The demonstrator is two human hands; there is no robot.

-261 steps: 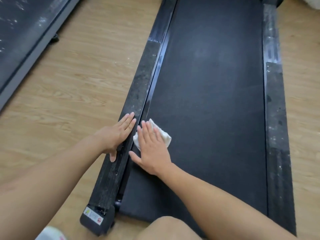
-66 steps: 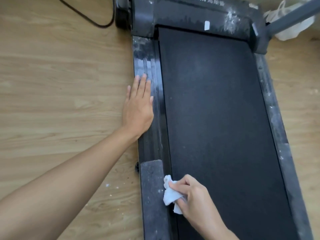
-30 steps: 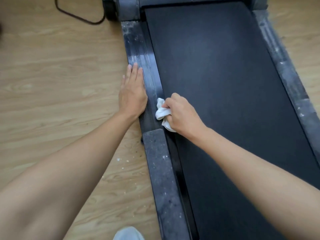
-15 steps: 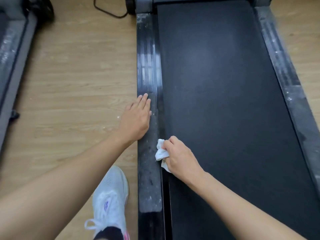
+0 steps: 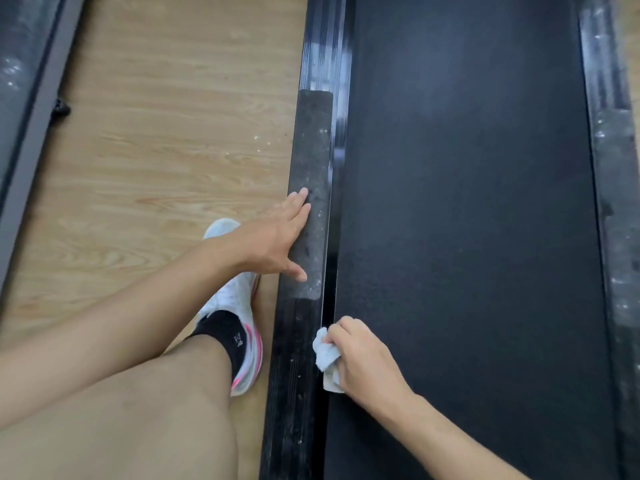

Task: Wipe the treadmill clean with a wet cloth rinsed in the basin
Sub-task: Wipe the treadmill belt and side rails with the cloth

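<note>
The black treadmill belt (image 5: 464,237) fills the right half of the head view, flanked by a dusty left side rail (image 5: 304,358) and right side rail (image 5: 620,237). My right hand (image 5: 363,362) grips a bunched white cloth (image 5: 327,358) at the seam between the belt and the left rail. My left hand (image 5: 277,237) lies flat with straight fingers on the grey grip pad (image 5: 311,161) of the left rail. The basin is out of view.
Wooden floor (image 5: 166,133) lies left of the treadmill, with small white specks near the rail. My left leg and white sneaker (image 5: 232,299) stand right beside the rail. Another dark machine's frame (image 5: 27,98) runs along the far left edge.
Both hands have slid back along the left rail toward the treadmill's rear. The right hand still grips the cloth at the seam; my foot has stepped closer to the rail.
</note>
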